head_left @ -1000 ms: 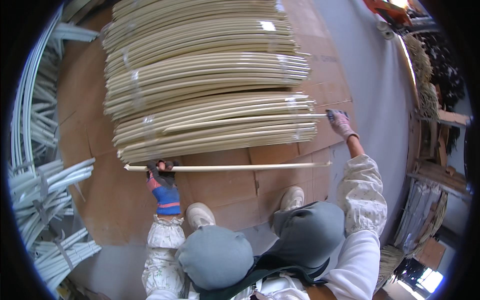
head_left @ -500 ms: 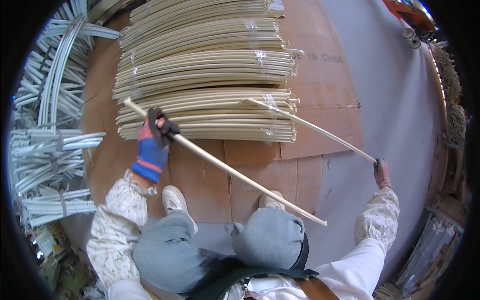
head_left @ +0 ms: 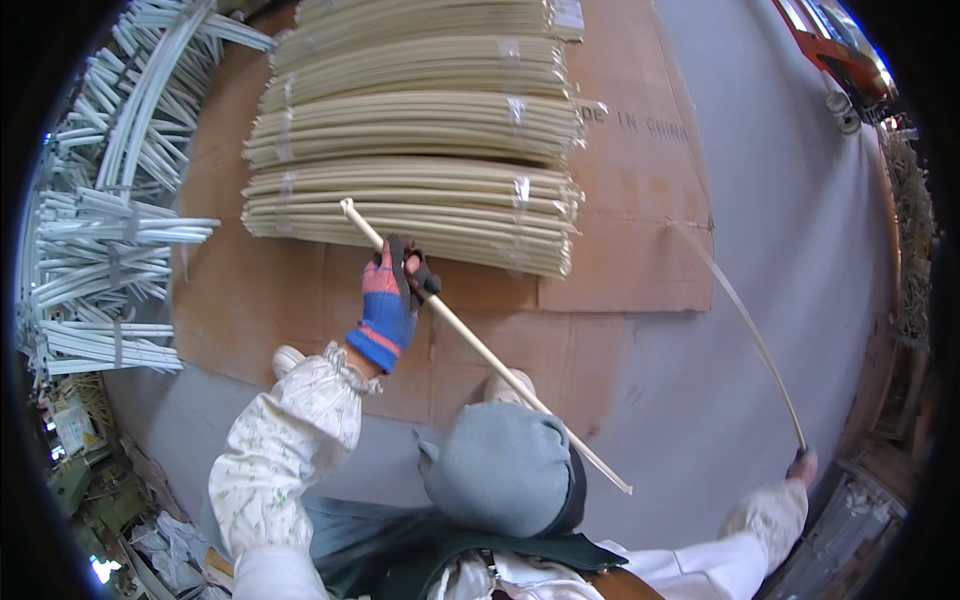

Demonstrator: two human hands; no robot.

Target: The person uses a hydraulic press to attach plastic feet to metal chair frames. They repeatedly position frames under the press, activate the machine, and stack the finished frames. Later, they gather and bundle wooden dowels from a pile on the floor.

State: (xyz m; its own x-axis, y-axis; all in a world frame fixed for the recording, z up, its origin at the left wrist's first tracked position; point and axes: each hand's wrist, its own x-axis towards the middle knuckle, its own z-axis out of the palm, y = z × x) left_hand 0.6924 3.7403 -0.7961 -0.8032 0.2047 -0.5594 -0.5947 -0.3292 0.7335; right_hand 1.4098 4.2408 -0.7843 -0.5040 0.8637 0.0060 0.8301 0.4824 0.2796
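Rod (head_left: 480, 345) swung nearer the knee, left hand (head_left: 395, 290) gripping its upper third

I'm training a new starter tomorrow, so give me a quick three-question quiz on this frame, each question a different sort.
1. True or false: the left hand grips a pale rod.
2. What does the right hand hold? A) a thin curved strip B) a hammer C) a white tube
3. Fill in: the bundled pale rods lie on brown ____.

Key: 1 true; 2 A, the thin curved strip; 3 cardboard.
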